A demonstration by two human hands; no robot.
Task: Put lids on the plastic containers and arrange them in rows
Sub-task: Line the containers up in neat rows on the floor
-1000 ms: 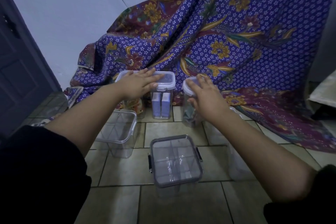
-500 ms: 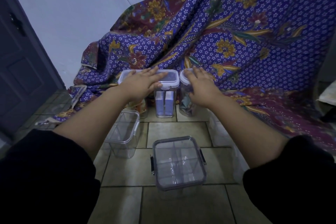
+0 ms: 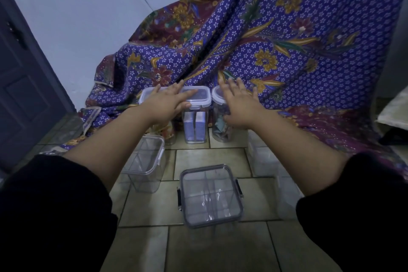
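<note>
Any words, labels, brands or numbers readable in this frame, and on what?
None readable.
Blue packs in the square-lidded container: pale patches near the top, too blurred to read.
Cloth: flower pattern only, no lettering.

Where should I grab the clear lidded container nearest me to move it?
Probably from above, by the front and back walls of the container, just under its lid. It stands upright, and dark latches occupy the left and right sides.

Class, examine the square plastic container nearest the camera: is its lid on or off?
On. The clear, grey-rimmed lid sits flat across the top, with dark clips at both sides.
</note>
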